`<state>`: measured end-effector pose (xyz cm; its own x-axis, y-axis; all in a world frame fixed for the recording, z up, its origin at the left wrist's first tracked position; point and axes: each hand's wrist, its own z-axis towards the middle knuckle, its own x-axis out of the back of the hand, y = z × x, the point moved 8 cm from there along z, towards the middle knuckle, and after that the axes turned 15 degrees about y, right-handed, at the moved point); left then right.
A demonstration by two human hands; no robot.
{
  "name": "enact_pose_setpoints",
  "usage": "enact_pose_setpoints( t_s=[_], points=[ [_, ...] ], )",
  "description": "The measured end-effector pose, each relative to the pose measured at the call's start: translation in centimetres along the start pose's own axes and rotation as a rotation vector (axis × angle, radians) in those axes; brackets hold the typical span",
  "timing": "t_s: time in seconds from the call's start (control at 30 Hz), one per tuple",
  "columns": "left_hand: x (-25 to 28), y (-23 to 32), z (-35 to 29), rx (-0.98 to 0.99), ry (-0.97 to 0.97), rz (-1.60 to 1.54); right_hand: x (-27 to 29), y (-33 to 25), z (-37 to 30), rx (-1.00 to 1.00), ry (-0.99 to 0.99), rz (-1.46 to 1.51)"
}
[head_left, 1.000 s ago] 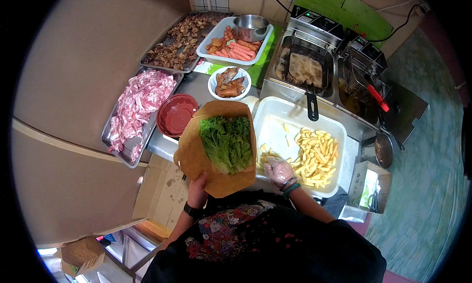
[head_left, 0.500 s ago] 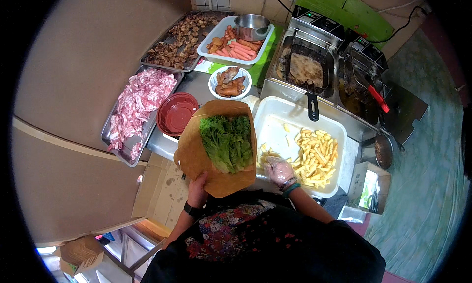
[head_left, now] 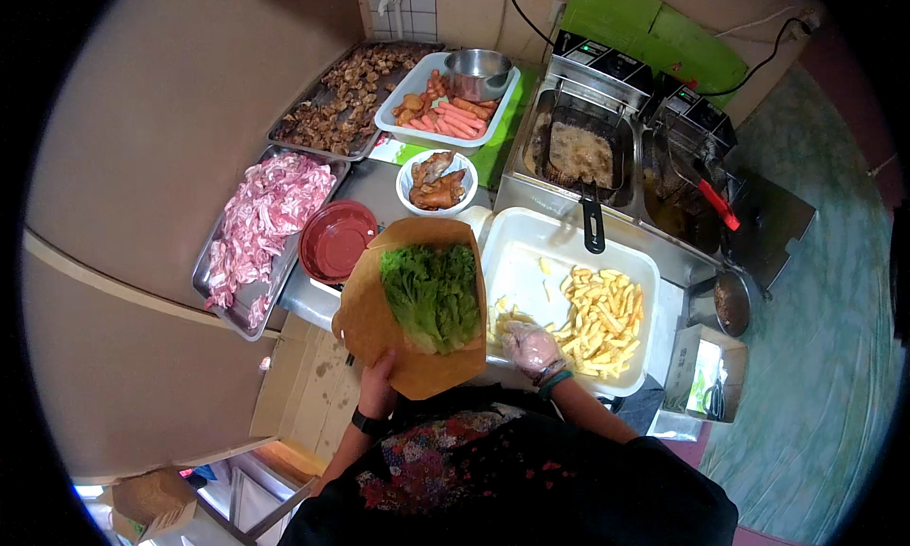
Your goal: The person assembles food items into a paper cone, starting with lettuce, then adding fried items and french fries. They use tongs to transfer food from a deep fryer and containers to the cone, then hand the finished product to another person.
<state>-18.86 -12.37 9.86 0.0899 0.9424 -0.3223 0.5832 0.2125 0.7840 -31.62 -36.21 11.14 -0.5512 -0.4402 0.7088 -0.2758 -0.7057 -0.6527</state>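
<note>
My left hand (head_left: 378,380) grips the lower edge of a brown paper takeout box (head_left: 353,309), held tilted over the counter's front. Green leaf lettuce (head_left: 431,295) lies inside it. Just right of the box, my right hand (head_left: 533,350), in a clear plastic glove, is down in a white tray (head_left: 512,252). Its fingers curl over a few french fries near the tray's left side; the fingertips are partly hidden. Most of the french fries (head_left: 602,323) are heaped in the tray's right half.
Behind stand a white bowl of cooked chicken pieces (head_left: 438,181), a red-brown bowl (head_left: 336,241), a tray of raw sliced meat (head_left: 261,219), a tray of browned meat (head_left: 346,96) and a sausage tray (head_left: 386,119). A fryer (head_left: 578,157) bubbles at back right, its basket handle (head_left: 593,226) jutting toward the fries.
The view has shifted, so everything sits slightly lower. Both hands keep nearly the same places, the left on the box and the right among the fries.
</note>
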Motion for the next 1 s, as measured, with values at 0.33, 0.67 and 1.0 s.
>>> enact_pose_setpoints(
  t_s=[0.33, 0.67, 1.0],
  points=[
    [-0.2, -0.3, 0.0, 0.01, -0.102, -0.047, 0.7, -1.0, 0.2, -0.043, -0.006, 0.141],
    [0.4, -0.5, 0.3, -0.042, -0.073, -0.056, -0.6, 0.4, -0.1, 0.038, -0.01, -0.057],
    [1.9, 1.1, 0.3, -0.103, -0.028, 0.027, -0.4, 0.1, 0.0, 0.001, -0.091, -0.166]
  ],
)
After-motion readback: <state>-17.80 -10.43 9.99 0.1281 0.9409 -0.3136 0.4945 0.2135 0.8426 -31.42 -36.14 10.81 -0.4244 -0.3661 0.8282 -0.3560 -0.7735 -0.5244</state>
